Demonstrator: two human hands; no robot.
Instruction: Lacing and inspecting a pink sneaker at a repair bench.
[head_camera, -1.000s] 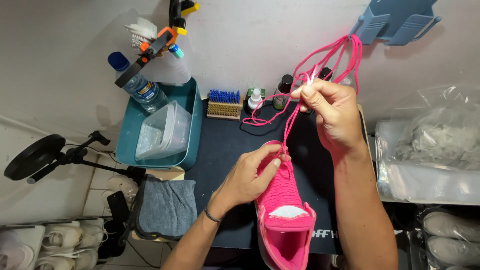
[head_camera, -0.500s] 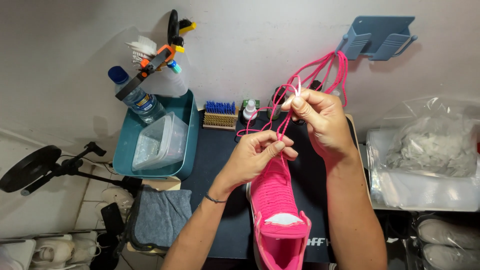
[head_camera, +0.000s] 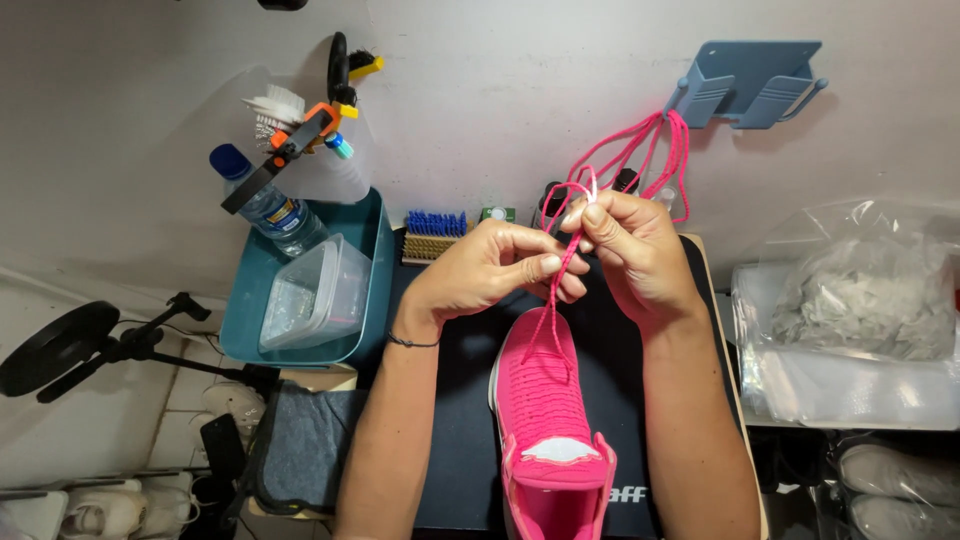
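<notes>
Pinching the pink lace (head_camera: 560, 275) between thumb and finger, your left hand (head_camera: 490, 270) holds it tight just above the pink shoe (head_camera: 545, 420). Your right hand (head_camera: 630, 255) has its fingers squeezed on the same lace right beside your left fingertips. Loops of lace stick up behind your right fingers.

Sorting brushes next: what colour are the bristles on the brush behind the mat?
Blue bristles on a pale wooden brush, seen in the head view.
</notes>
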